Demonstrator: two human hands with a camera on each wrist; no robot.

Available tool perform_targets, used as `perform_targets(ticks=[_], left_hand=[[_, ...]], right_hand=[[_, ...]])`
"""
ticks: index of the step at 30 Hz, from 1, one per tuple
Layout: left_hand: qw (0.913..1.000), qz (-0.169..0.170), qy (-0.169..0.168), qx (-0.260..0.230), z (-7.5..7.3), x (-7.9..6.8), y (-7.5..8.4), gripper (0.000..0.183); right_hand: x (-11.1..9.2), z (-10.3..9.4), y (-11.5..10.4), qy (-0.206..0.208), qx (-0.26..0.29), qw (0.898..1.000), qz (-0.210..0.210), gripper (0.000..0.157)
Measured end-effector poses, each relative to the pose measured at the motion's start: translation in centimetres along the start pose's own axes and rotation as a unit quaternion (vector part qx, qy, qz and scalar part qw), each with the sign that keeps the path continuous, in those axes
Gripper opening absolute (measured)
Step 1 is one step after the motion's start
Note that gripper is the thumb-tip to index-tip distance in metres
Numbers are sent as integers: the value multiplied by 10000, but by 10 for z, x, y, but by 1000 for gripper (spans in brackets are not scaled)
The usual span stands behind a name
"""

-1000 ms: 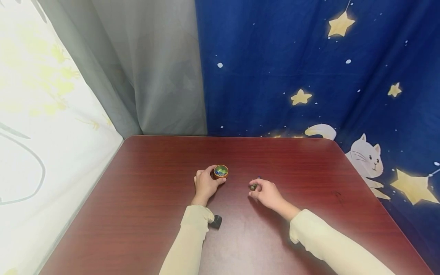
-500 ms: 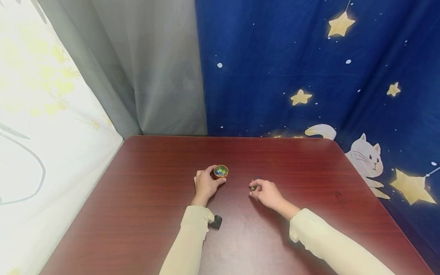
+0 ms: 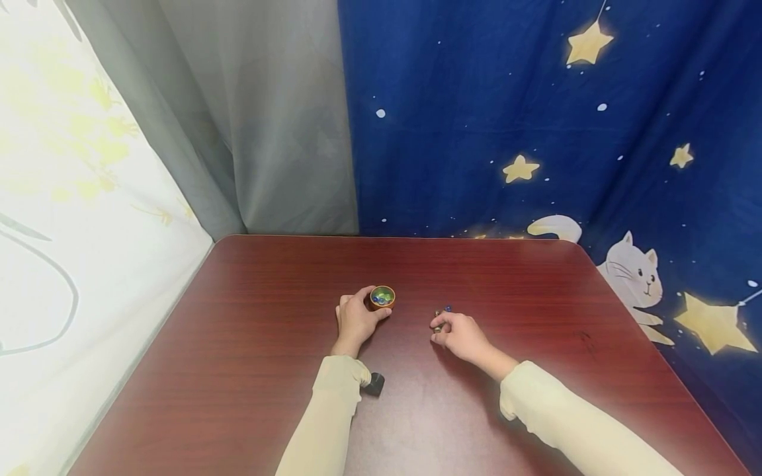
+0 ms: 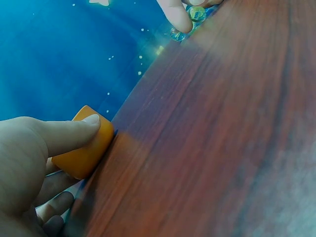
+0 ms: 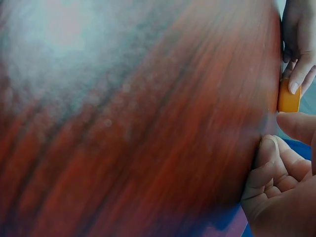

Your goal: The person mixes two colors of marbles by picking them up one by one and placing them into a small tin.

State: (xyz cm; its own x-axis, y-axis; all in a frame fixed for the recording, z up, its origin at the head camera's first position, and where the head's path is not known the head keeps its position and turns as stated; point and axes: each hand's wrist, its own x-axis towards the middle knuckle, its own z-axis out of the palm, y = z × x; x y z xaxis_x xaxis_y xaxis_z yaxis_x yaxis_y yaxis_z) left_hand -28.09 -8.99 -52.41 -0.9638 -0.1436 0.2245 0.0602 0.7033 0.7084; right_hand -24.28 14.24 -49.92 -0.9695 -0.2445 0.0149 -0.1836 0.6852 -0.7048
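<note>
My left hand (image 3: 356, 320) grips a small orange cup (image 4: 88, 160), with its thumb on one side and fingers on the other. The cup stands upright on the table. Green and blue glass marbles (image 3: 383, 298) lie in it. To the right, my right hand (image 3: 467, 336) is low over the table with curled fingers. Glass marbles (image 4: 197, 14) show between its index finger and thumb in the left wrist view. A blue marble (image 3: 448, 309) lies just beyond the knuckles. The right wrist view hides these marbles behind the hand.
Both hands work over a dark red wooden table (image 3: 286, 277). A black object (image 3: 374, 385) sits at the left cuff. Behind the table hang a grey curtain (image 3: 292, 132) and a blue one (image 3: 452, 132) with stars. A white patterned cloth (image 3: 89, 231) is on the left.
My right hand's fingers shift slightly over the marbles, and the blue marble shows more clearly beside them. My left hand and the cup stay in place.
</note>
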Motion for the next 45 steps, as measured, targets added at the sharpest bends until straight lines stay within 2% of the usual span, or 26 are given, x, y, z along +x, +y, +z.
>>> perform_targets(ticks=[9,16,25,36,45], left_hand=[[9995,199,226,9,2,0,-2,62],[10000,71,45,-18,0,0,0,64],[10000,53,25,-4,0,0,1,64],[10000,36,27,-7,0,1,0,63],[10000,44,32,18,0,1,0,64]], right_hand=[[1,0,0,-6,9,10000,28,18],[2,-1,1,38,125,9999,-67,20],[1,1,1,360,40,9992,-148,20],[4,3,-7,563,494,9970,-175,18],[10,7,-16,654,700,9947,-385,19]])
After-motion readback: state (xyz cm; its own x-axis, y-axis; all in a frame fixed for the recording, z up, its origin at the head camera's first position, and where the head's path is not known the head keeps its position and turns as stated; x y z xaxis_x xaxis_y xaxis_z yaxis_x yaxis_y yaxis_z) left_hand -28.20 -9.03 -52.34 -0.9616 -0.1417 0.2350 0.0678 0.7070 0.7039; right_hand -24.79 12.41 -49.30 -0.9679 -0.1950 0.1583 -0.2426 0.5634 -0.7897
